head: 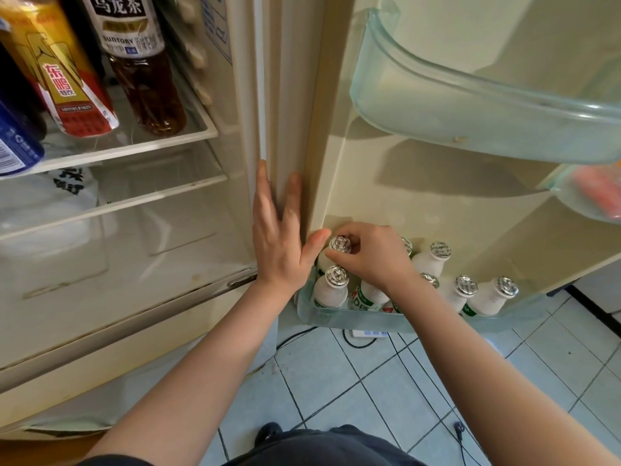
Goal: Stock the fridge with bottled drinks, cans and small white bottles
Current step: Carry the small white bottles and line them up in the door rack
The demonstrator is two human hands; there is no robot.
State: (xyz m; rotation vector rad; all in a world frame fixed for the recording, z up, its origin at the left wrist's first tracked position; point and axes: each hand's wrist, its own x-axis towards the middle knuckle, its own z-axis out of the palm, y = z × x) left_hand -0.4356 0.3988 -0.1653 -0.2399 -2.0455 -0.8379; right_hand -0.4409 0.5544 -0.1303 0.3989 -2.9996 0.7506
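Observation:
Several small white bottles with foil caps stand in the lowest door bin (pixel 336 316) of the open fridge. My right hand (pixel 373 257) pinches the foil cap of one small white bottle (pixel 340 244) at the bin's far left corner. My left hand (pixel 280 242) rests flat and open against the door's hinge edge, its thumb touching that bottle's side. Another white bottle (pixel 331 290) stands just in front, and more (pixel 490 297) line the bin to the right. On the fridge's upper shelf stand a dark tea bottle (pixel 141 62) and a yellow-red drink bottle (pixel 64 68).
A clear door bin (pixel 470 105) hangs above, and another (pixel 591 193) at right holds something orange. A blue can (pixel 15 146) sits at the shelf's left edge. A white bag (pixel 43 203) lies on the lower glass shelf. A power strip (pixel 368 332) and cables lie on the tiled floor.

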